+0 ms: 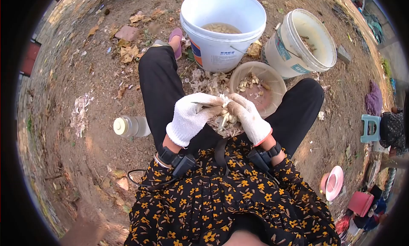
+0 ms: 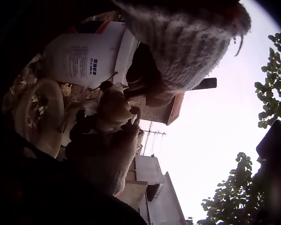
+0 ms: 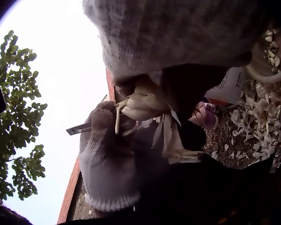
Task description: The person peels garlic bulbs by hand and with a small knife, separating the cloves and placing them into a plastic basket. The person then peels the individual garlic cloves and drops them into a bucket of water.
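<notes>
Both hands wear white knitted gloves and meet in front of the lap. A partly peeled garlic bulb (image 3: 143,106) is pinched between them, with strips of loose skin (image 3: 173,143) hanging from it in the right wrist view. The left hand (image 1: 190,117) grips the bulb's one side and also holds a thin metal blade (image 3: 79,128), which sticks out past its fingers. The right hand (image 1: 250,118) has its thumb and fingers curled on the other side of the bulb. In the left wrist view the bulb (image 2: 114,108) shows pale cloves.
Beyond the knees stand a large white bucket (image 1: 217,54) and a second bucket (image 1: 289,54). A shallow bowl (image 1: 279,82) with cloves sits between the legs, near garlic skins (image 1: 208,82). A plastic bottle (image 1: 137,126) is at the left, a blue stool (image 1: 370,127) at the right.
</notes>
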